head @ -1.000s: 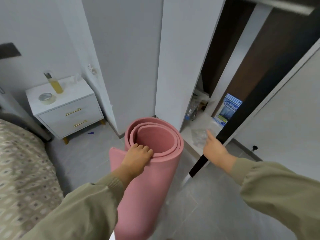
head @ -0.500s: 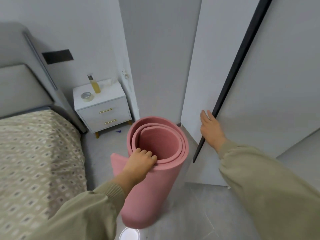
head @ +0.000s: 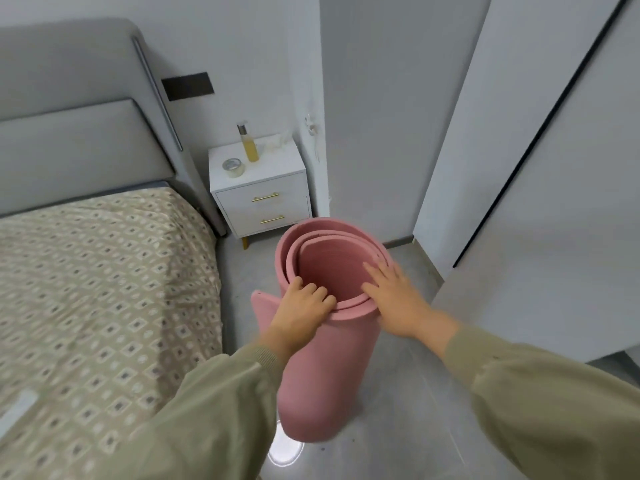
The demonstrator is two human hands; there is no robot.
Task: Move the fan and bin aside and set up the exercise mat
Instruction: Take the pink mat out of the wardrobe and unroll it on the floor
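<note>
So the pink mat [head: 322,368] is rolled up and standing on end on the floor [head: 398,427], just beside the bed [head: 104,289]. Left hand [head: 301,306] grips the near rim of the roll, fingers curled over the edge into the hollow. Right hand [head: 394,299] lies flat on the rim's right side, fingers straight, not gripping anything. A small white table [head: 280,164] sits behind the mat.

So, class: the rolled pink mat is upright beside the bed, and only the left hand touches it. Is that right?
No. The head view shows both hands on the pink mat: the left hand grips its top edge, the right hand rests flat on the rim. It is upright beside the bed.
</note>
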